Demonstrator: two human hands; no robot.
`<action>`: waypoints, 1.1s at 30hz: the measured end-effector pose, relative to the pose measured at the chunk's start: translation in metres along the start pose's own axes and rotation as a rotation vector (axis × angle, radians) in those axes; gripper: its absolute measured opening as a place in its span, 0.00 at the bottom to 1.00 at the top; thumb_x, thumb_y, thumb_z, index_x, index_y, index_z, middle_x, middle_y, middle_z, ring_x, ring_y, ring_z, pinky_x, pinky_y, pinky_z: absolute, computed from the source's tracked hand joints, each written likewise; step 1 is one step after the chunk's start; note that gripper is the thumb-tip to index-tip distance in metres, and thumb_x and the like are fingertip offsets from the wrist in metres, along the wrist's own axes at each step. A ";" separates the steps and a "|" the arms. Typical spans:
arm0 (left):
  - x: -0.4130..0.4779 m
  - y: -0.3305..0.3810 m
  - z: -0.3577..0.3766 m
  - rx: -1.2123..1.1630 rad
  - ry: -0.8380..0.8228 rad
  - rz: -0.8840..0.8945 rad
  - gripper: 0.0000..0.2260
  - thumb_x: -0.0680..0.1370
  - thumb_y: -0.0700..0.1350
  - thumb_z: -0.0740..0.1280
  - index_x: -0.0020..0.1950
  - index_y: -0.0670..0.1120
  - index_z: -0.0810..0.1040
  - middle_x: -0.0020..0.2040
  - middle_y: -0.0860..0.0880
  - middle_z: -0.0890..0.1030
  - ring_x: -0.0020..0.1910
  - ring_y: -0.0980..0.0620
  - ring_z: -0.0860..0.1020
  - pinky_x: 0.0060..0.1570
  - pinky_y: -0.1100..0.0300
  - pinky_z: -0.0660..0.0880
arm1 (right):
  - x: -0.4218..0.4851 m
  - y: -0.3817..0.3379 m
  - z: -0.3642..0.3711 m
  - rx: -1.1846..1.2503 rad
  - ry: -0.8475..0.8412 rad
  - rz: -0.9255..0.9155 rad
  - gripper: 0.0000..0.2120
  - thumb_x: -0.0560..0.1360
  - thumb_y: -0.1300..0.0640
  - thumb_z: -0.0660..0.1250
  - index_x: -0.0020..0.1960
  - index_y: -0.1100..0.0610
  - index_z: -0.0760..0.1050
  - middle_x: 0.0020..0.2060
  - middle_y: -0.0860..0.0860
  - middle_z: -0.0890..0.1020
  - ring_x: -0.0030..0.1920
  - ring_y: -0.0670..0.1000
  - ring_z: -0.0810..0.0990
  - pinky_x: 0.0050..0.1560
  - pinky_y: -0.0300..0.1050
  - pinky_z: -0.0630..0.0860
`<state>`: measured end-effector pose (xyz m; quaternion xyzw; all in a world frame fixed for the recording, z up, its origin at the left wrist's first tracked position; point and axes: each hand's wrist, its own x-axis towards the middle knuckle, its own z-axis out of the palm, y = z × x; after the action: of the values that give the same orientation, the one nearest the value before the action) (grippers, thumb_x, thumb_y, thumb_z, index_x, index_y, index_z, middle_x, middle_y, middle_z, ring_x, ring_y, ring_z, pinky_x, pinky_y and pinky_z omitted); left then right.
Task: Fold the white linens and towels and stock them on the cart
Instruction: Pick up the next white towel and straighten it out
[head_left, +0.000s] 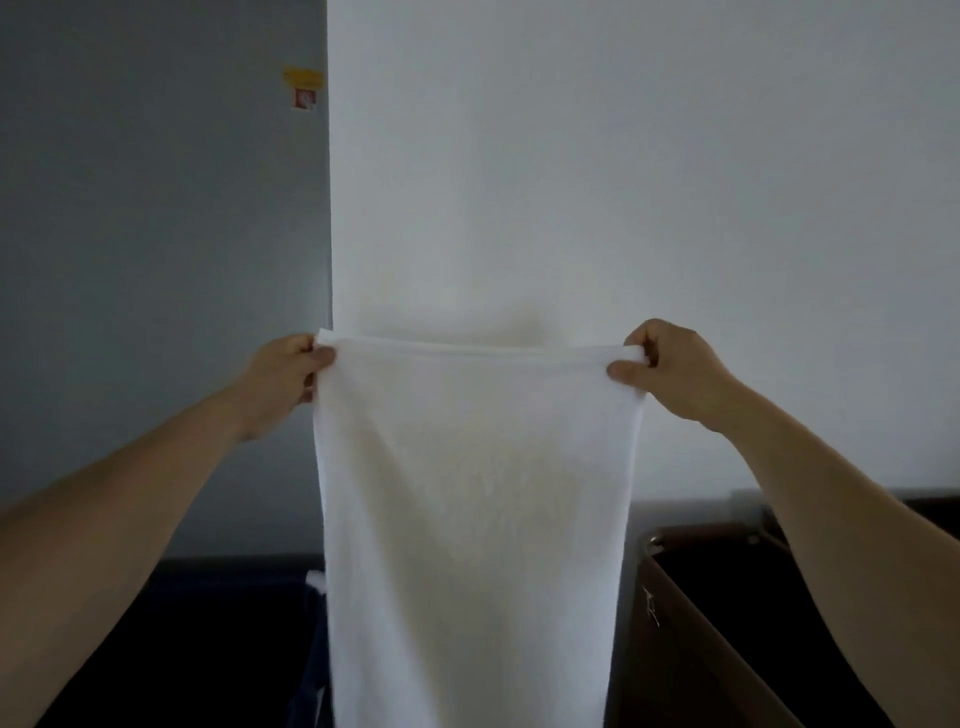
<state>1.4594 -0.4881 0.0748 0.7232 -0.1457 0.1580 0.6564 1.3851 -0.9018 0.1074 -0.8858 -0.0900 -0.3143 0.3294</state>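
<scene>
Left hand (283, 371) and right hand (670, 364) are each pinching a top corner of the towel (475, 499), hanging it taut before the wall (623, 182); folding step underway, next likely bringing both corners together.

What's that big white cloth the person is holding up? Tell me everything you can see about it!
The white cloth is plain, thin-looking fabric, a little see-through, with no pattern. It hangs straight down in front of a pale wall, and its bottom runs out of the picture. The top edge looks doubled over and is stretched nearly level. The left hand pinches one top corner and the right hand pinches the other. Nothing else visibly touches it.
</scene>
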 end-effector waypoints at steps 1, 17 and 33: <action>-0.001 0.003 -0.001 -0.008 -0.012 0.009 0.08 0.83 0.39 0.61 0.49 0.47 0.78 0.42 0.51 0.83 0.38 0.55 0.81 0.40 0.61 0.78 | 0.004 -0.003 -0.004 0.039 0.082 -0.019 0.12 0.73 0.59 0.75 0.41 0.48 0.72 0.36 0.47 0.77 0.35 0.46 0.75 0.32 0.35 0.69; 0.014 0.029 0.011 0.288 0.208 0.223 0.08 0.82 0.38 0.63 0.59 0.42 0.77 0.47 0.45 0.76 0.34 0.56 0.71 0.24 0.74 0.66 | 0.002 -0.028 0.023 0.489 0.179 0.436 0.09 0.82 0.55 0.61 0.56 0.61 0.69 0.43 0.56 0.79 0.24 0.53 0.82 0.22 0.46 0.78; -0.005 0.005 -0.022 -0.211 0.000 -0.053 0.06 0.82 0.38 0.62 0.50 0.44 0.78 0.46 0.47 0.81 0.40 0.49 0.83 0.33 0.54 0.82 | -0.022 -0.007 0.033 0.678 -0.033 0.211 0.04 0.74 0.66 0.72 0.45 0.65 0.77 0.32 0.56 0.82 0.31 0.53 0.82 0.36 0.43 0.81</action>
<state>1.4522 -0.4671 0.0793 0.6536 -0.1423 0.1247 0.7328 1.3817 -0.8742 0.0781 -0.7356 -0.1023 -0.2163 0.6337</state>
